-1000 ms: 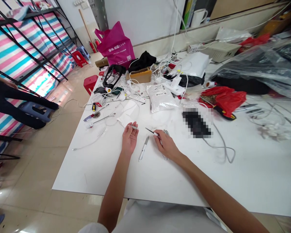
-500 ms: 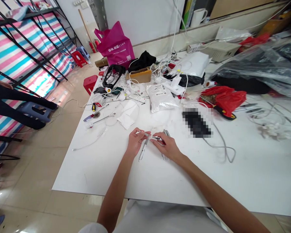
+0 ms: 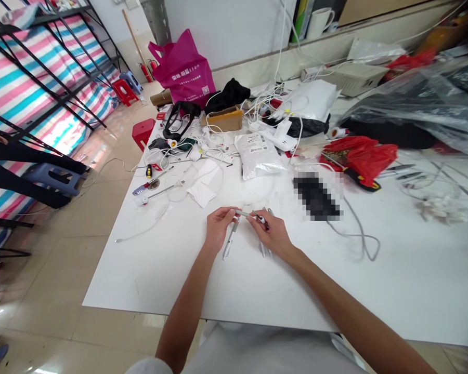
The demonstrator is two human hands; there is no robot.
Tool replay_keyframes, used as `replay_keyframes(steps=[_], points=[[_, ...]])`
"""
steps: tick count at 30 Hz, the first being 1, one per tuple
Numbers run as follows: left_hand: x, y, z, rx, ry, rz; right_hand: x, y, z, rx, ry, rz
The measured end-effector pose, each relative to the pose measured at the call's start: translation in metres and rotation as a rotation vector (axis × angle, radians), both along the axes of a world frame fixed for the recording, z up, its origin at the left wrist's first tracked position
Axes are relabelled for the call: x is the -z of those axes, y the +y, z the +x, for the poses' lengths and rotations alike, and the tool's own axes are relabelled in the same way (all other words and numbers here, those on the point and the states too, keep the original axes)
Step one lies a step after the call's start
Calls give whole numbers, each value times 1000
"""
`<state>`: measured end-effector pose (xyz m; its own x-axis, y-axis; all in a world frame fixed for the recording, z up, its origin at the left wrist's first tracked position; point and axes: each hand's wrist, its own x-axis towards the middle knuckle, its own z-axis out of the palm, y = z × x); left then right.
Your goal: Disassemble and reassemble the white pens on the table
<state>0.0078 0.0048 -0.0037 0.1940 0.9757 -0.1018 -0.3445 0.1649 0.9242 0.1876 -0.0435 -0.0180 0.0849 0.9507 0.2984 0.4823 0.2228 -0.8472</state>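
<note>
My left hand (image 3: pixel 219 227) is closed, thumb and fingers pinching one end of a slim grey pen barrel (image 3: pixel 242 213). The barrel lies level just above the table, and its other end meets the fingertips of my right hand (image 3: pixel 272 231), which is closed too. A small white-and-black pen part (image 3: pixel 261 219) shows among the right fingers; part of it is hidden. Below the barrel, between my hands, a silver-grey pen (image 3: pixel 230 240) lies on the table. More silver pens (image 3: pixel 263 250) lie partly covered under my right hand.
On the white table (image 3: pixel 148 280) sit a white parcel (image 3: pixel 259 156), a paper sheet (image 3: pixel 205 184), a screwdriver (image 3: pixel 142 188), tangled cables, a red bag (image 3: pixel 368 156) and a blurred-out black object (image 3: pixel 315 197) with a cable. Someone's dark-trousered leg (image 3: pixel 31 156) is at far left.
My hands have come together: the grey barrel, tilted in my left hand before, now spans level to my right fingertips. The pen part in my right hand has turned. The pens on the table stay put.
</note>
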Motion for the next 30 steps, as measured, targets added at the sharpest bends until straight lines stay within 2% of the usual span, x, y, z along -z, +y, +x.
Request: replay_keyframes(steps=[8, 15, 20, 26, 30], points=[[2, 1, -2, -35, 19, -26, 5, 0, 0, 5, 24, 35], [-3, 0, -5, 232, -31, -115, -6, -5, -3, 53, 158, 38], [-10, -5, -2, 344, -77, -181, -10, -6, -3, 39, 119, 97], [-17, -3, -2, 452, -316, -290, 3, -5, -1, -11, -10, 191], [-17, -3, -3, 474, -353, -298, 13, -4, 1, -114, -136, 238]])
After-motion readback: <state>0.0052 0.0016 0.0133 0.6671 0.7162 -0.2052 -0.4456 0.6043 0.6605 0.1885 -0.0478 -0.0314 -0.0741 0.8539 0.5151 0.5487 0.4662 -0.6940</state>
